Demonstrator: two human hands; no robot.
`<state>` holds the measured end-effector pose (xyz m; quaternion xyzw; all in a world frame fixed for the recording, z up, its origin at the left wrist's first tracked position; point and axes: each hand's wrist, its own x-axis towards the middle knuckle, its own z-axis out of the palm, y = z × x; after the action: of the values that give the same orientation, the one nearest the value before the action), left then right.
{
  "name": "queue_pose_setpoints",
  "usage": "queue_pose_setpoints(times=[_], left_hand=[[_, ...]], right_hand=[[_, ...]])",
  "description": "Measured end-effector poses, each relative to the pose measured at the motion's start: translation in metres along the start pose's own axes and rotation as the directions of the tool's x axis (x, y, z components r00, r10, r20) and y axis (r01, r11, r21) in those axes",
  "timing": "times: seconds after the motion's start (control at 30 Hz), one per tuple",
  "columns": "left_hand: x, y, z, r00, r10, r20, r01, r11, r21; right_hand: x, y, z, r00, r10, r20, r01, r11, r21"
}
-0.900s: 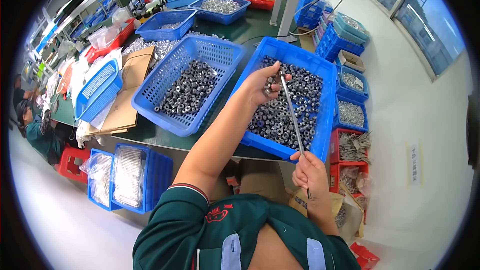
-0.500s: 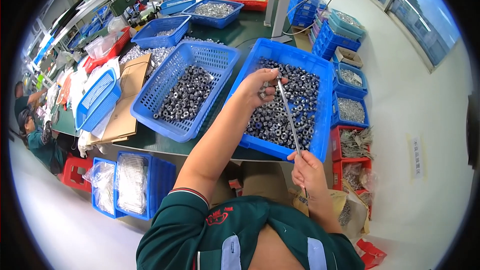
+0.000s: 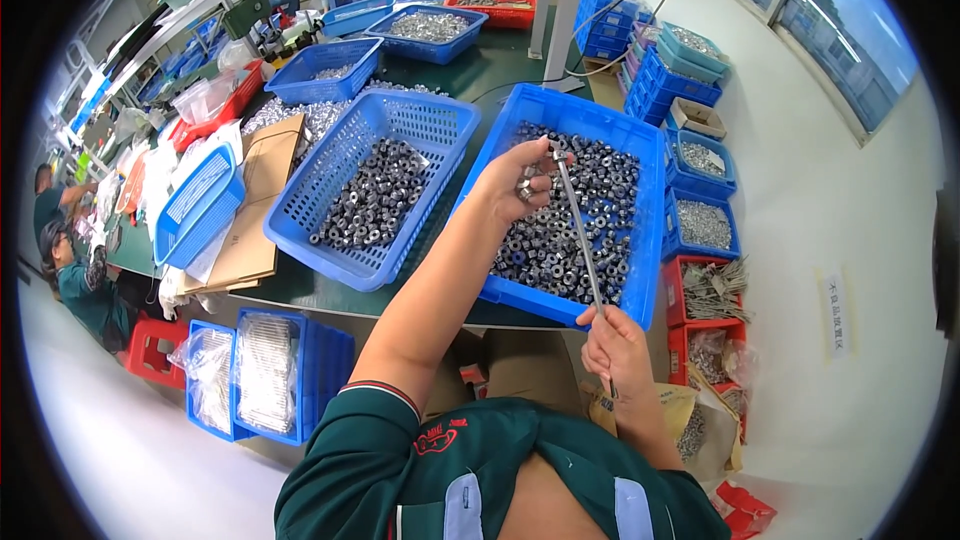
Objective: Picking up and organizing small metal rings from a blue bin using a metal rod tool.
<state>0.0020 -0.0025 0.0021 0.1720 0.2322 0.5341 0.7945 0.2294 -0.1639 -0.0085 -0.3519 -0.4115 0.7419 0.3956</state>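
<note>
A long, thin metal rod (image 3: 580, 230) is held at its lower end in the closed right hand (image 3: 615, 345), low and close to the body, and slants up and away to the left hand (image 3: 518, 180). The left hand is curled around a small cluster of grey metal nuts (image 3: 527, 187), with its fingertips pinched at the rod's upper tip (image 3: 556, 149). Directly beneath the left hand and the rod lies a blue plastic mesh basket (image 3: 600, 120) heaped with dark grey ring-shaped nuts. Just to the left of that hand, a second blue mesh basket (image 3: 420, 120) is seen, partly filled with similar nuts, on a dark green table (image 3: 500, 60). To the right of the right hand, smaller blue and red bins (image 3: 705, 225) of metal parts are stacked. Compared with half a second ago, the same grip on the rod has been kept by both hands, and the left hand has stayed at the rod's top end above the basket; little else has changed.
</note>
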Motion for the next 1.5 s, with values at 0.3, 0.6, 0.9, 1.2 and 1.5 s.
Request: queue_pose_setpoints(times=[0.3,0.6,0.9,1.2,1.5], left_hand=[[-0.002,-0.003,0.002,0.997,0.058,0.051,-0.059,0.998,0.009],[0.001,-0.009,0.0,0.985,-0.11,0.131,0.082,0.976,0.203],[0.014,-0.002,-0.014,0.975,-0.12,-0.186,0.063,0.956,-0.286],[0.009,0.006,-0.011,0.98,-0.066,-0.186,0.024,0.975,-0.222],[0.0,0.004,-0.003,0.999,0.016,0.037,-0.018,0.999,0.035]], right_hand=[[0.001,-0.003,0.004,0.999,0.039,-0.005,-0.038,0.998,0.045],[0.011,-0.013,0.012,0.998,0.057,-0.037,-0.053,0.994,0.098],[0.005,-0.01,0.008,1.0,-0.002,-0.018,0.004,0.994,0.106],[-0.013,-0.004,-0.002,0.998,0.066,0.005,-0.066,0.995,0.073],[-0.018,-0.007,-0.006,0.996,0.086,0.013,-0.087,0.993,0.084]])
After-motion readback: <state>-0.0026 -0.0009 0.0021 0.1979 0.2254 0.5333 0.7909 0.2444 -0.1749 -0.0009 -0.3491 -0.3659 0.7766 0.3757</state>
